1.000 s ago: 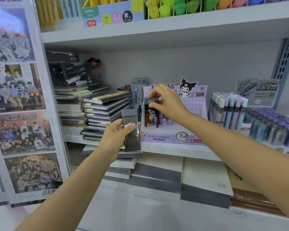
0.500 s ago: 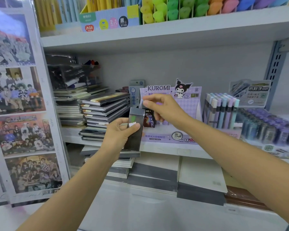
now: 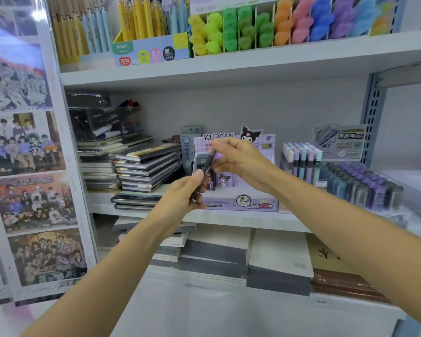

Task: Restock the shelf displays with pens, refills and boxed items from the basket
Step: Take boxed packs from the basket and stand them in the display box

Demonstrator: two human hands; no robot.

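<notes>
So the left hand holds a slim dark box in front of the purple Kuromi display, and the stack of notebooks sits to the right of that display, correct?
Not quite: the stack of notebooks sits to the left of the purple Kuromi display, not the right. The head view shows it. The left hand does hold the slim dark box in front of that display.

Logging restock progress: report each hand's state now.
Left hand: grips a slim dark grey rectangular box.
Right hand: at that box's top, blurred; cannot tell.
</notes>
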